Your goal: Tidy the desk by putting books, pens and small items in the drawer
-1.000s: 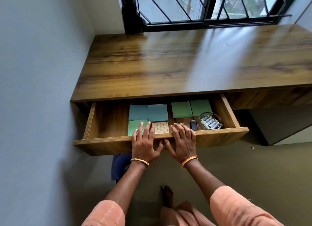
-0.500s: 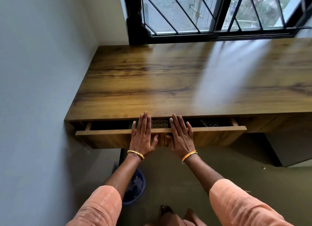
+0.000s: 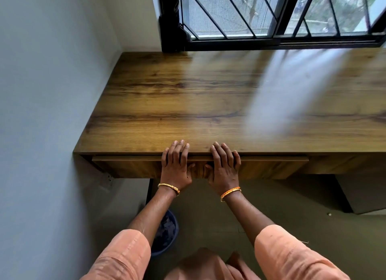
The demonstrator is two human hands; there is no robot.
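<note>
Since a second ago the drawer (image 3: pixel 133 166) has gone from wide open, with its notepads and small items showing, to pushed in under the desk (image 3: pixel 208 104), and those contents are now hidden inside it. Nearest the camera, two peach sleeves (image 3: pixel 123 256) are reaching forward over the floor, and a blue bin (image 3: pixel 167 233) is sitting low beside the person's left arm. Further on, the left hand (image 3: pixel 176 164) and the right hand (image 3: pixel 224 169) are lying flat side by side against the drawer front, each with a bangle at the wrist. Both hands are spread open, gripping nothing; the palms are pressing the panel while the fingertips are reaching over its top edge onto the front lip of the desk. Only a thin dark gap is showing between the drawer top and the desk. Beyond the hands the wooden top is stretching away bare to the barred window (image 3: pixel 271 18).
</note>
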